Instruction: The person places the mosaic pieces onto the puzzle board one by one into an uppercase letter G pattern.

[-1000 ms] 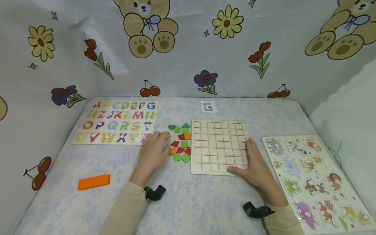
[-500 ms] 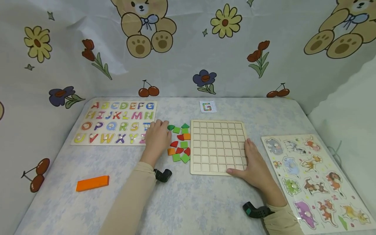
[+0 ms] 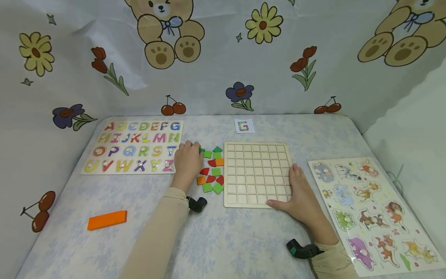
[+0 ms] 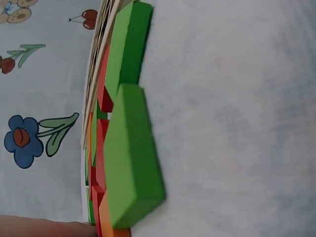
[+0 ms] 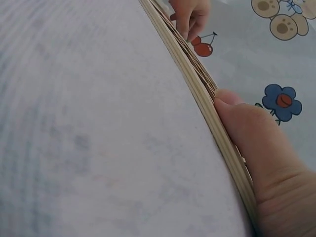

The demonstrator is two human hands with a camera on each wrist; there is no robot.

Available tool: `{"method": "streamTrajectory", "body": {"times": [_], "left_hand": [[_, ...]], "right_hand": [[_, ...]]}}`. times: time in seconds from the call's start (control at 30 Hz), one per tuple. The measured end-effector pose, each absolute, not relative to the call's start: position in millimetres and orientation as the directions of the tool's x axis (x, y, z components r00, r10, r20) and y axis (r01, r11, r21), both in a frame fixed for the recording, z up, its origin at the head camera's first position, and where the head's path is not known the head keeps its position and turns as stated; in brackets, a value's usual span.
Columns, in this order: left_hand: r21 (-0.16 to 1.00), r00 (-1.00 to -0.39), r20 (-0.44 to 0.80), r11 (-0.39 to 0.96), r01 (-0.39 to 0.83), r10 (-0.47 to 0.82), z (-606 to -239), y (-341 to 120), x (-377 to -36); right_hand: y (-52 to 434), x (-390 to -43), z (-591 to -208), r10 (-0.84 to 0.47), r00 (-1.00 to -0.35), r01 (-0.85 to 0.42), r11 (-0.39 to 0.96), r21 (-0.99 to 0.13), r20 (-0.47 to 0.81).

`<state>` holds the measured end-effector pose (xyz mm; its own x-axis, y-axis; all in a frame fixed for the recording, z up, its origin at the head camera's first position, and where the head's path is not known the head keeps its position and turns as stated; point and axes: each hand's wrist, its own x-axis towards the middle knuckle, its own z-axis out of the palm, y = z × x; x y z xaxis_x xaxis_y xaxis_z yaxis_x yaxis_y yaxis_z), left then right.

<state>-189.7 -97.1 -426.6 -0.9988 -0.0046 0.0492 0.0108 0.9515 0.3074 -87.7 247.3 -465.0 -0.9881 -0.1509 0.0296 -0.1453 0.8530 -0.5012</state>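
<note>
A wooden grid board point(image 3: 256, 174) lies mid-table, its squares bare. My right hand point(image 3: 299, 190) rests flat on its near right corner, and in the right wrist view the thumb point(image 5: 252, 143) presses the board's edge point(image 5: 207, 94). Left of the board lies a cluster of green, red and orange tiles point(image 3: 213, 170). My left hand point(image 3: 187, 161) covers the cluster's left side, fingers curled down by a green tile point(image 3: 202, 150). Whether it holds a tile is hidden. The left wrist view shows green tiles point(image 4: 131, 158) close up.
An alphabet puzzle point(image 3: 134, 147) lies at the left and an animal puzzle point(image 3: 366, 205) at the right. An orange block point(image 3: 107, 219) sits front left. A small card with a G point(image 3: 244, 126) lies behind the board. Printed cloth walls the table on three sides.
My left hand moved away from me along the tiles' left side, from an orange tile up to the green one at the far corner. The right hand stayed on the board.
</note>
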Motion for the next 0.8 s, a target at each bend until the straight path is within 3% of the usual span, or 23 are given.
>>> {"method": "streamTrajectory", "body": {"times": [0.33, 0.5, 0.8], "left_hand": [[0.265, -0.997, 0.081, 0.963, 0.040, 0.019, -423, -97, -190], [0.302, -0.995, 0.097, 0.951, 0.066, 0.039, -415, -92, -188], [0.327, -0.936, 0.159, 0.878, 0.350, 0.314, -399, -42, -176]], "right_hand": [[248, -89, -465, -0.158, -0.986, -0.160, 0.857, -0.490, 0.045], [248, -89, -465, -0.161, -0.986, -0.163, 0.863, -0.478, 0.045], [248, -89, -468, -0.162, -0.985, -0.170, 0.853, -0.493, 0.059]]}}
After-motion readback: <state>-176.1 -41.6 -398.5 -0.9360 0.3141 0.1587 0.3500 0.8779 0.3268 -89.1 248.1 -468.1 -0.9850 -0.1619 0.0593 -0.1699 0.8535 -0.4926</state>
